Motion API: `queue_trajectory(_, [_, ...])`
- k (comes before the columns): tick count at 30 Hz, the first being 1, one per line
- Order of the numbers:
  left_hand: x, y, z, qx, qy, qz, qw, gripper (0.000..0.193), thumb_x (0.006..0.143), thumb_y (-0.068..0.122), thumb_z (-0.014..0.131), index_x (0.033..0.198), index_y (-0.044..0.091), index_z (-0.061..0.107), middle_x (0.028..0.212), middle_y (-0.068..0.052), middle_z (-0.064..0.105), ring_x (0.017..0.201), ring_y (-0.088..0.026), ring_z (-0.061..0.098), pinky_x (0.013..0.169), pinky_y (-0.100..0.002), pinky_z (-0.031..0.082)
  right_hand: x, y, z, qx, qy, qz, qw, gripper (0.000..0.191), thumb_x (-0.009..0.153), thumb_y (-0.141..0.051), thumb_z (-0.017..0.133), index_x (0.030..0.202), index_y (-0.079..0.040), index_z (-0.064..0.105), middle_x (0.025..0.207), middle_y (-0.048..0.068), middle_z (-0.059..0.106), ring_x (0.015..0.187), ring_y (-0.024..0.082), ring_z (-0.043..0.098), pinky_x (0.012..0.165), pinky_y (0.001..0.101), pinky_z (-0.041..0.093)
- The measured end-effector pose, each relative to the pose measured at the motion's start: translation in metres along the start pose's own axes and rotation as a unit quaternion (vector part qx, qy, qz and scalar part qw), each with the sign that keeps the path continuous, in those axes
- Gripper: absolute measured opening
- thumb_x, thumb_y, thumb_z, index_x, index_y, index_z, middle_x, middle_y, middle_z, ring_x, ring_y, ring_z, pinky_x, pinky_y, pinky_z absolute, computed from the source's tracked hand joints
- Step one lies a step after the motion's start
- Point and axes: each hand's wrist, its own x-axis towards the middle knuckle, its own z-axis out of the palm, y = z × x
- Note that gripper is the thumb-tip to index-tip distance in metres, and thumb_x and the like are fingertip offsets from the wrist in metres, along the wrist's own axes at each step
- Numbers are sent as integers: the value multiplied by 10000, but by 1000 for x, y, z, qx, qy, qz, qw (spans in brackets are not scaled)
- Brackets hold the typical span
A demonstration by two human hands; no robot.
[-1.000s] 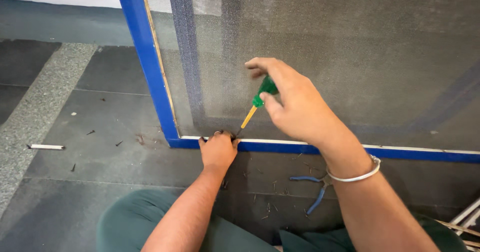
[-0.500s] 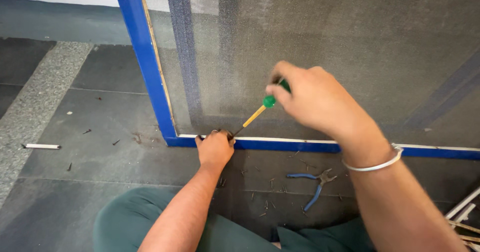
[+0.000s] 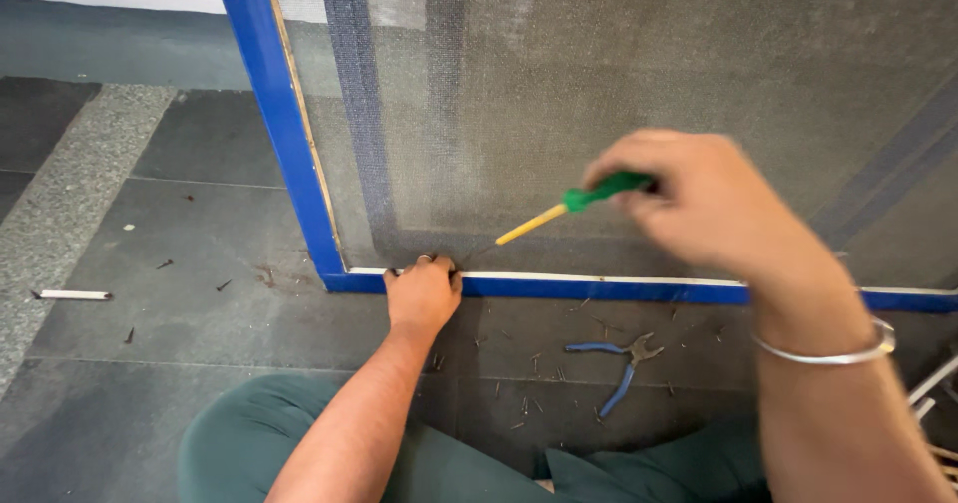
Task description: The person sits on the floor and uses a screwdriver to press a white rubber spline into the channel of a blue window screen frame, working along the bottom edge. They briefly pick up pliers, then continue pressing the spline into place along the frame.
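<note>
- Right hand: closed in a full fist round the green handle of a screwdriver; fingers wrapped tight, only the front of the handle and the yellow shank show. Hand is motion-blurred.
- Screwdriver long axis: slants down and to the left from the fist, tip aimed at the lower left corner of the frame. The tip looks just short of the left-hand fingertips; contact with the mesh cannot be told.
- Left hand: palm down on the bottom rail, fingers curled over its top edge and pinching at the mesh edge there. Whether anything small is held between them is too fine to see.
- Blue frame: stands upright on the floor, one post rising at left, bottom rail running right; a pale strip lines its inner edge.
- Grey mesh: stretched across the frame, a darker band down its left side.
- Key relation: the working corner lies down and left of the right hand, along the tool's own axis; the left hand is already on it, so far nearer.
- Blue-handled pliers: flat on the dark tile floor, near the rail, between the two forearms, untouched.
- Small nails: scattered about the pliers.
- White stick: well apart, far left.
</note>
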Motion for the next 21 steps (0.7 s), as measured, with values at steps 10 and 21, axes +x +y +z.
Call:
queue_trajectory(10, [-2,15,-32,-21,-248,23,968,533,927,620,557,1134,174,761,1203,-130,709,1145,-345,656,970,-483,516,-66,88,42,386,182,268,864,323,861,-1,711,1182,30,699,956,179,752,853,237,728,737,351,545])
queue_trajectory(21, [12,-123,-96,12,-153,-293,944,757,808,624,761,1323,79,655,1315,-182,688,1207,-359,668,987,-475,546,-29,84,185,585,161,296,738,207,866,84,662,1072,71,671,1049,172,700,877,271,738,827,387,610])
